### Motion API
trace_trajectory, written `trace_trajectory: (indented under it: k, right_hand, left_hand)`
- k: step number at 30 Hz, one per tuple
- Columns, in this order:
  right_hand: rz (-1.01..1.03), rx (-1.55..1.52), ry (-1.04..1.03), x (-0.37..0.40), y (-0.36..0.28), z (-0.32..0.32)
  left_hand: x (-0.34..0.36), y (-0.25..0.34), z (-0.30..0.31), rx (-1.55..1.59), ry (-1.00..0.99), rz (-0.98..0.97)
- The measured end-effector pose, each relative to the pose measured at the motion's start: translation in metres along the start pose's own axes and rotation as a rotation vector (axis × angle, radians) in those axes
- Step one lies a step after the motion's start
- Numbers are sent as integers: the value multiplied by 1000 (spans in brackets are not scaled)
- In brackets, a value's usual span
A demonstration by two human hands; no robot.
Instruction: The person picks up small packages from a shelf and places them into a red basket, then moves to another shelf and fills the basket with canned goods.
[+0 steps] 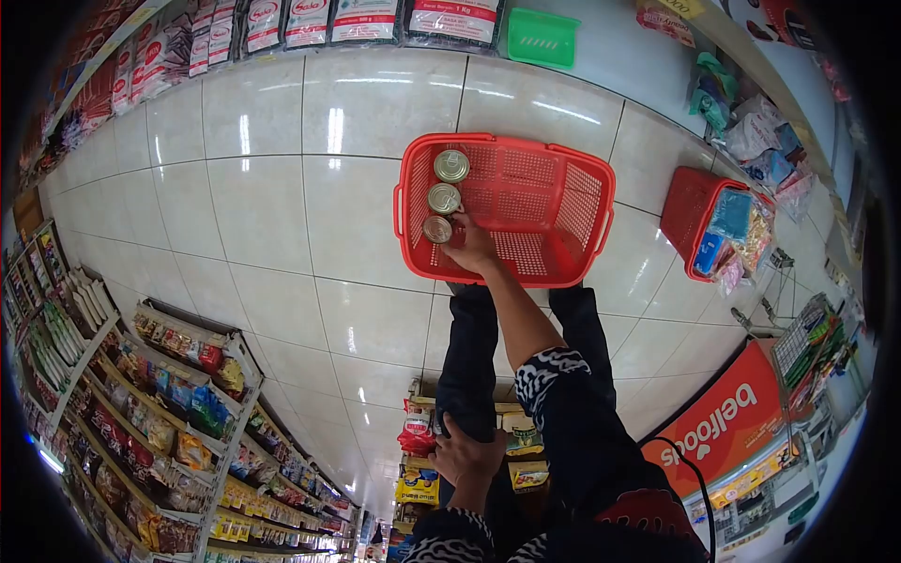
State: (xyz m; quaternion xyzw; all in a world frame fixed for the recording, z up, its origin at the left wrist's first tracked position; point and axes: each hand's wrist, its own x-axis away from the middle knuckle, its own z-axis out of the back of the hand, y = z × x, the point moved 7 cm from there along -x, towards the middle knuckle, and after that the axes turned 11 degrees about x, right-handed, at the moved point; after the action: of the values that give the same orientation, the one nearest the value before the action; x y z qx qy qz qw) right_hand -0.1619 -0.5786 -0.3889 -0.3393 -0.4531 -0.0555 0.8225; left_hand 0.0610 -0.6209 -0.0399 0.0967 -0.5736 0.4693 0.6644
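Note:
A red plastic basket (507, 141) with perforated walls stands on the floor in front of my legs. Along its left side, three round metal cans form a row: the far can (451, 165), the middle can (444, 198) and the near can (437, 229). My right hand (472, 246) reaches inside the basket, its thumb and fingers closed around the near can's right side; its palm side is hidden. Resting on my left knee, my left hand (466, 452) holds nothing and has its fingers spread over the dark trouser leg (469, 347).
To the right stands another red basket (685, 220) with packaged goods in it. A green tray (542, 38) and packs marked Sasa (366, 21) line the far edge. Stocked shelves (178, 422) fill the lower left. A red belfoods panel (723, 413) is at lower right.

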Motion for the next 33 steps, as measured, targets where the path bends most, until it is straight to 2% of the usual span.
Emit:
trace_trajectory:
  k: [4, 6, 10, 14, 17, 19, 20, 22, 23, 27, 29, 30, 31, 32, 33]
  right_hand:
    - [24, -186, 49, -8, -3, -25]
    - [-199, 16, -130, -11, 3, -40]
    - [-273, -114, -127, -18, 8, -56]
    - [-266, -150, -57, -21, 28, -61]
    - [-262, -57, -91, -24, 34, -59]
    - [-139, -183, -168, -39, 48, -80]
    - [-142, -178, -171, -32, 39, -69]
    - [-206, 86, -260, -8, 5, -37]
    - [-203, 93, -257, -8, 4, -39]
    - [-176, 241, -118, 3, -13, -37]
    - [-136, 169, 181, 11, -33, -14]
    - [-67, 30, 237, 17, -47, 3]
    - [117, -83, 483, 34, -69, 31]
    - [158, -263, 450, 58, -100, 70]
    - [249, -335, 528, 63, -106, 86]
  left_hand:
    - [5, 6, 12, 3, -19, 27]
    - [4, 5, 12, 5, -28, 34]
    - [1, -4, 8, 0, -11, 14]
    - [-3, -12, 1, -3, -45, 34]
    - [-4, -17, -2, -28, -24, 19]
    - [-5, -17, -3, -26, -3, 4]
    - [-5, -15, -1, -23, -10, 6]
    - [-4, -13, 3, -38, -28, 33]
    - [-5, -13, 3, -31, -29, 29]
    - [-2, -6, 10, -14, -15, 7]
    - [0, 1, 16, -3, -5, -12]
    - [1, 2, 17, -1, -8, -9]
    - [1, 6, 19, 3, -14, -19]
    - [2, 11, 24, 38, -55, -2]
    - [3, 18, 26, 52, -57, -50]
